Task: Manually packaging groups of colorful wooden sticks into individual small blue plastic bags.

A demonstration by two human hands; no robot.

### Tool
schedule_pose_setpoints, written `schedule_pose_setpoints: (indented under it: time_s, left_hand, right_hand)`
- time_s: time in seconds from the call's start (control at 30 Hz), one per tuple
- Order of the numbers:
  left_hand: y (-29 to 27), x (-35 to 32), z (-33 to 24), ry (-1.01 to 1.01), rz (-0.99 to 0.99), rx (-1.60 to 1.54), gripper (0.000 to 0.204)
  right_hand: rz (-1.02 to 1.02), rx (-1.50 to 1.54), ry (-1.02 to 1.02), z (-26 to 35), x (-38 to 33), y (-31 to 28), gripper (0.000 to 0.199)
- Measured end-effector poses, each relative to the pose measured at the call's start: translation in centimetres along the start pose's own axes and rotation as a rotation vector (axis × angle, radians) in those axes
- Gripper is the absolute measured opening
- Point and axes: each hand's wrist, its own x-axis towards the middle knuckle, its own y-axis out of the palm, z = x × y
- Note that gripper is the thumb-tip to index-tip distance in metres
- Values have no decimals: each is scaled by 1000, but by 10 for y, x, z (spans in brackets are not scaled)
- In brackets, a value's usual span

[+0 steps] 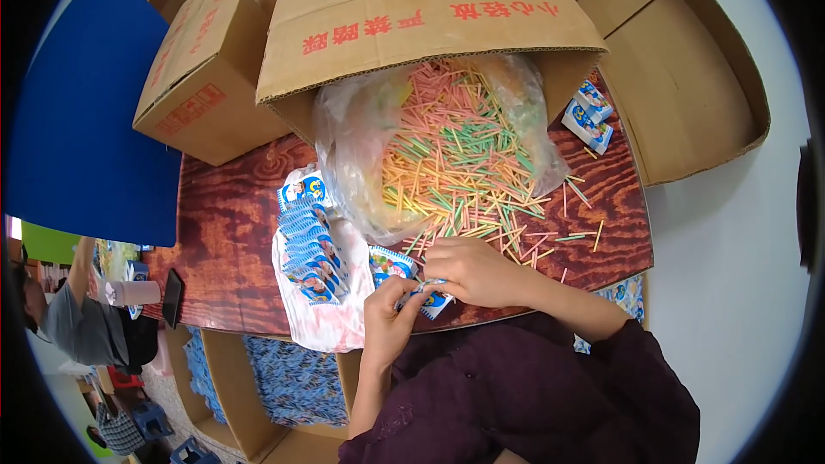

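At the table's near edge, both of my hands are closed around a small blue-and-white packet (436, 303). My left hand (385, 323) pinches its upper left side between thumb and fingers. My right hand (483, 273) curls over the top edge, hiding part of it. Another packet (388, 263) lies flat just beyond my left hand. Left of that, a row of overlapping packets (311, 245) rests on a white cloth with pink stains (348, 331). Thin pink, yellow and green sticks (455, 155) spill toward my right hand from a clear plastic bag (348, 133).
The bag lies in a cardboard box (430, 26) opening toward me. A closed carton (210, 60) stands left, an open one (687, 60) right. Packets fill a box (292, 369) below the table edge. A phone (173, 298) and pink cup (133, 293) sit left, near another person (73, 318).
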Motion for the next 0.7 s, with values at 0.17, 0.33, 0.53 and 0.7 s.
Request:
schedule_pose_setpoints:
  time_s: [0.17, 0.33, 0.53, 0.7]
  left_hand:
    - [4, -2, 12, -32, -118, -156, 8]
    - [3, 1, 8, 16, -107, 7, 8]
    - [3, -1, 9, 62, -177, 23, 9]
    - [7, 0, 4, 115, -173, 45, 10]
  right_hand:
    - [110, 91, 136, -3, 15, -5, 18]
    - [141, 163, 232, -12, 27, -13, 26]
    - [-376, -80, 255, -75, 98, -22, 27]
    - [-296, -930, 406, -117, 124, -4, 22]
